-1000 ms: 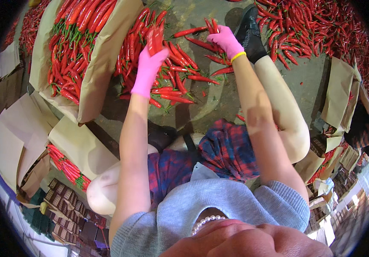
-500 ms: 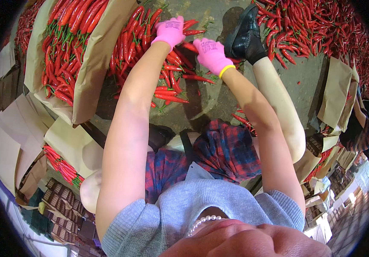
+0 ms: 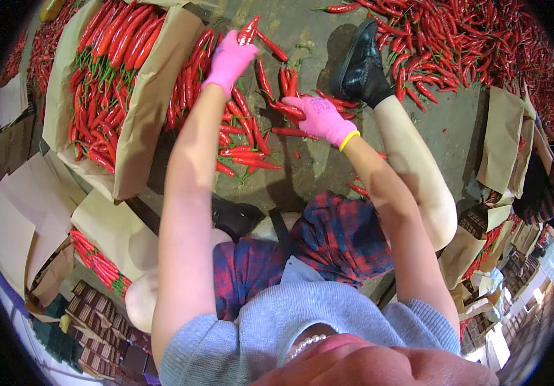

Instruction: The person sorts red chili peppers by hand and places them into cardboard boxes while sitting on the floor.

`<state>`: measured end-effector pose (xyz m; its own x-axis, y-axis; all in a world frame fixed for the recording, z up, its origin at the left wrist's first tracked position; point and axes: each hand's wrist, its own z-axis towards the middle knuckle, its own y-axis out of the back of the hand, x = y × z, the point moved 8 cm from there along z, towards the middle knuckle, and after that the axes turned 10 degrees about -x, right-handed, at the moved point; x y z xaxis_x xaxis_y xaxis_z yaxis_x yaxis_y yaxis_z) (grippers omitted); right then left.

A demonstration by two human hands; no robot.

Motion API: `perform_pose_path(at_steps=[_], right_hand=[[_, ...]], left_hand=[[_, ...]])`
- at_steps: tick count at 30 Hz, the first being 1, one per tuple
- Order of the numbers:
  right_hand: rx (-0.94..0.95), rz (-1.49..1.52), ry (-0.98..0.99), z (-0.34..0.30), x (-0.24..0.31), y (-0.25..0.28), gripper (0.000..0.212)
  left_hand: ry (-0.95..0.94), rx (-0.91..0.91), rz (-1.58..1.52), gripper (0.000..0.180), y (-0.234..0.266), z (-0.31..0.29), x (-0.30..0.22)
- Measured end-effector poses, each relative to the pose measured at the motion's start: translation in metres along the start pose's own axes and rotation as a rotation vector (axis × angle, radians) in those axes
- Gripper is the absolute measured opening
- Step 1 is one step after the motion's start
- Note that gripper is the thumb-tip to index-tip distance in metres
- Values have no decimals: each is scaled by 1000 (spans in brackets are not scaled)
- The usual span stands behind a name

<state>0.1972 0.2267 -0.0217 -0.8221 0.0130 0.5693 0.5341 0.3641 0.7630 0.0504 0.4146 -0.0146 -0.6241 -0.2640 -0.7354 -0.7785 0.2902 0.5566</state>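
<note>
My left hand (image 3: 230,62), in a pink glove, is closed around a red chili pepper (image 3: 249,31) that sticks out past the fingers. Below it lies a loose pile of red chili peppers (image 3: 241,116) on the floor. My right hand (image 3: 326,121), in a pink glove with a yellow cuff, is low over more peppers near my shoe. Its fingers close on a red chili pepper (image 3: 286,110); the underside of the grip is hidden. To the left stands an open paper-lined box (image 3: 142,132) with chili peppers packed in rows, green stems showing.
A large heap of red chili peppers (image 3: 444,48) spreads at the far right. My black shoe (image 3: 357,64) rests on the floor between heap and pile. Cardboard sheets (image 3: 16,219) lean at the left, and another lined box (image 3: 502,138) stands at the right.
My left hand has moved left and slightly nearer, with a chili pepper now showing in it. My right hand has come nearer, and the peppers between the hands lie more spread out.
</note>
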Motion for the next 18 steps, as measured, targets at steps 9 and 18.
perform_pose_path(at_steps=[9,18], right_hand=[[-432,332,-368,30,-42,64,49],[-234,-259,-227,196,-20,46,37]], left_hand=[[50,-310,-297,43,-10,-4,28],[174,-371,-624,45,-10,-118,50]])
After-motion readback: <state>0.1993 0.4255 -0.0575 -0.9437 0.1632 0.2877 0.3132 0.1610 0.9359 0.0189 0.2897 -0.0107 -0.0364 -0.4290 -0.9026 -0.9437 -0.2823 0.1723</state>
